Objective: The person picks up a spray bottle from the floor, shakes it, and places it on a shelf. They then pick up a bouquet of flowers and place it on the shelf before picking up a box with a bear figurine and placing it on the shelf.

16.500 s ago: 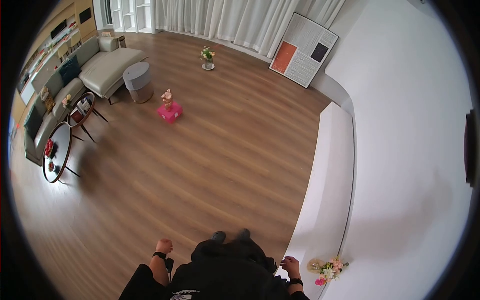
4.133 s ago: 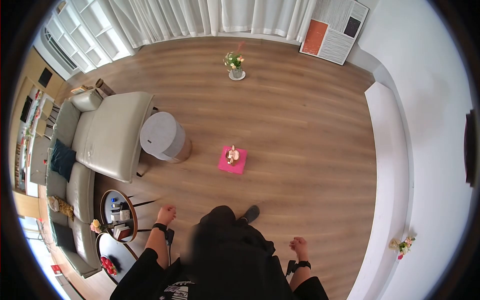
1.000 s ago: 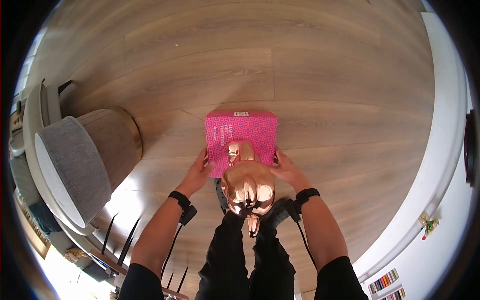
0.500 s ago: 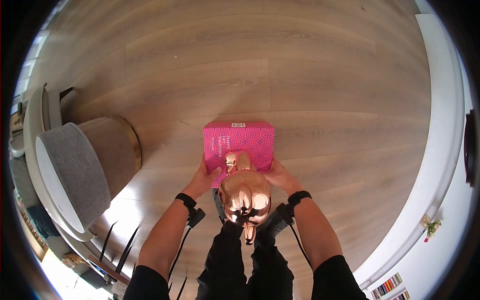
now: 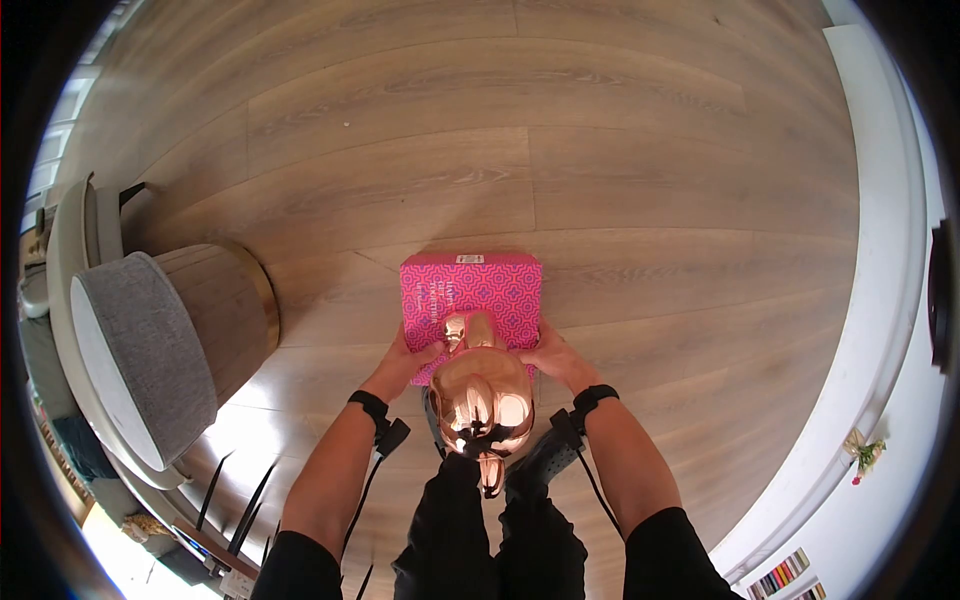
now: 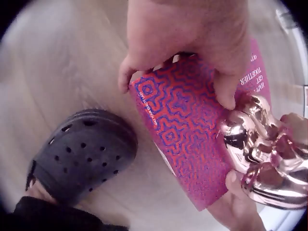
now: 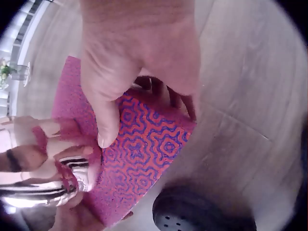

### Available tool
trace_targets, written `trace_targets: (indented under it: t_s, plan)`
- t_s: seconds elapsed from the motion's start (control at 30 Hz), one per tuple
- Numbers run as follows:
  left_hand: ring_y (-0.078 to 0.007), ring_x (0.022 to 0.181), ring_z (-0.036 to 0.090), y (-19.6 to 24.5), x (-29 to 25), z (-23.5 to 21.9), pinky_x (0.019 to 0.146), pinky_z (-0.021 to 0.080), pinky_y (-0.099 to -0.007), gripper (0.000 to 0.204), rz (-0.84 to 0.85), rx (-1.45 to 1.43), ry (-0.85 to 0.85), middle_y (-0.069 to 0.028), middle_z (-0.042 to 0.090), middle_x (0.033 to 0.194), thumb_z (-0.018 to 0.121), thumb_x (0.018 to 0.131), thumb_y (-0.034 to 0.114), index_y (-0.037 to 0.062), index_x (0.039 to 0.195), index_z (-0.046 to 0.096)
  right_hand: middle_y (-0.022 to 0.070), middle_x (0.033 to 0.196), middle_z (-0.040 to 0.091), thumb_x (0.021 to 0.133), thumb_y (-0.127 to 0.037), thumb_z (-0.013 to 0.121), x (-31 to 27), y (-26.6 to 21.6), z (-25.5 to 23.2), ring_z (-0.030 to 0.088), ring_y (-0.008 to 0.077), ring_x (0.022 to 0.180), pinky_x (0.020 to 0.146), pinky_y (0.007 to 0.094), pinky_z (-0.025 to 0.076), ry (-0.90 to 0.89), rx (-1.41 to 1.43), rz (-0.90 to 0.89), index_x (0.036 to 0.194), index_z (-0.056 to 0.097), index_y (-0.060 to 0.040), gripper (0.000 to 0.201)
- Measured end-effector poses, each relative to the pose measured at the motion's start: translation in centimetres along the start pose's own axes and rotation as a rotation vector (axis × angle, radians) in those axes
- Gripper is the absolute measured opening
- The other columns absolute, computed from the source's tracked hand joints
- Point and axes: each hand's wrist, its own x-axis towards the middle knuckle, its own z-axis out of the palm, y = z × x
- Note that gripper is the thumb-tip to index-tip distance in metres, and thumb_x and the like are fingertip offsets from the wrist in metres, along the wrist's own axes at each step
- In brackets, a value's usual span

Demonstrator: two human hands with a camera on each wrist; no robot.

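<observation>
A pink patterned box (image 5: 470,290) carries a shiny copper figurine (image 5: 483,395) on its top. My left hand (image 5: 408,352) grips the box's left side, thumb on top and fingers curled under the edge. On the opposite side my right hand (image 5: 547,350) grips it the same way. In the left wrist view the left hand (image 6: 192,43) clasps the box (image 6: 185,125) beside the figurine (image 6: 264,154). The right wrist view shows the right hand (image 7: 139,62) with its thumb on the box (image 7: 144,144) near the figurine (image 7: 43,163).
A grey round pouf (image 5: 150,350) stands on the wooden floor (image 5: 620,150) to my left. My dark clog shoe (image 6: 82,154) is just below the box. A white ledge (image 5: 880,250) runs along the wall at the right, with flowers (image 5: 860,450) on it.
Several seconds ago I stood away from the box with both hands free. Over the last second both hands took hold of its sides, and box and figurine have drawn slightly closer to me.
</observation>
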Motion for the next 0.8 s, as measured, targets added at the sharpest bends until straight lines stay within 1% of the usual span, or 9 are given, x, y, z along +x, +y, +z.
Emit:
trace_targets:
  t_s: [0.1, 0.2, 0.3, 0.4, 0.57, 0.73, 0.8]
  plan:
    - [-0.0185, 0.109, 0.057, 0.0, 0.3, -0.4, 0.097, 0.045, -0.0334, 0.059, -0.060, -0.072, -0.040, -0.0080, 0.057, 0.122, 0.069, 0.085, 0.002, 0.0044, 0.134, 0.038, 0.0173, 0.132, 0.053, 0.062, -0.021, 0.091, -0.2, 0.3, -0.1, 0.051, 0.0274, 0.123, 0.105, 0.0379, 0.040, 0.022, -0.028, -0.035, 0.142, 0.032, 0.0013, 0.102]
    - [-0.0187, 0.107, 0.058, 0.2, 0.2, 0.0, 0.095, 0.046, -0.0337, 0.057, -0.084, -0.082, -0.008, -0.0075, 0.059, 0.118, 0.070, 0.083, 0.002, 0.0041, 0.132, 0.040, 0.0165, 0.126, 0.058, 0.062, -0.020, 0.090, -0.1, 0.8, -0.2, 0.055, 0.0267, 0.117, 0.102, 0.0385, 0.042, 0.043, -0.048, -0.002, 0.136, 0.041, 0.0024, 0.092]
    - [-0.0188, 0.108, 0.058, 0.1, 0.3, -0.1, 0.095, 0.046, -0.0335, 0.057, -0.084, -0.101, -0.017, -0.0076, 0.059, 0.118, 0.070, 0.083, 0.002, 0.0038, 0.132, 0.040, 0.0152, 0.122, 0.060, 0.064, -0.019, 0.090, 0.0, 1.2, 0.0, 0.058, 0.0259, 0.113, 0.099, 0.0380, 0.045, 0.044, -0.023, -0.077, 0.133, 0.044, 0.0025, 0.085]
    - [-0.0185, 0.108, 0.058, 0.2, 0.2, -0.1, 0.096, 0.046, -0.0336, 0.056, -0.070, -0.103, -0.028, -0.0075, 0.059, 0.119, 0.069, 0.084, 0.001, 0.0043, 0.132, 0.040, 0.0144, 0.120, 0.061, 0.065, -0.018, 0.089, 0.4, 1.7, 0.2, 0.059, 0.0252, 0.111, 0.097, 0.0372, 0.046, -0.006, 0.088, -0.059, 0.132, 0.045, 0.0022, 0.083]
    - [-0.0181, 0.106, 0.059, 0.1, -0.2, 0.1, 0.095, 0.047, -0.0331, 0.054, -0.059, -0.104, -0.011, -0.0075, 0.060, 0.118, 0.067, 0.084, -0.001, 0.0050, 0.131, 0.041, 0.0145, 0.119, 0.062, 0.066, -0.019, 0.088, -0.8, 0.4, 0.3, 0.059, 0.0244, 0.109, 0.096, 0.0366, 0.047, 0.013, 0.034, -0.031, 0.130, 0.048, 0.0019, 0.078]
    - [-0.0179, 0.105, 0.060, 1.7, -1.4, 1.1, 0.094, 0.048, -0.0325, 0.054, -0.041, -0.067, -0.001, -0.0072, 0.061, 0.116, 0.067, 0.084, -0.001, 0.0050, 0.131, 0.041, 0.0134, 0.117, 0.062, 0.066, -0.020, 0.088, -1.2, 1.1, 0.0, 0.060, 0.0234, 0.108, 0.095, 0.0362, 0.046, 0.069, -0.067, -0.044, 0.128, 0.050, 0.0017, 0.076]
    - [-0.0178, 0.105, 0.060, 2.4, -2.9, 2.2, 0.094, 0.048, -0.0325, 0.053, -0.034, -0.044, -0.004, -0.0073, 0.061, 0.117, 0.067, 0.084, -0.002, 0.0048, 0.131, 0.042, 0.0131, 0.117, 0.063, 0.065, -0.022, 0.089, -2.9, 0.6, 0.1, 0.060, 0.0231, 0.107, 0.094, 0.0359, 0.047, 0.093, -0.088, -0.066, 0.128, 0.050, 0.0016, 0.077]
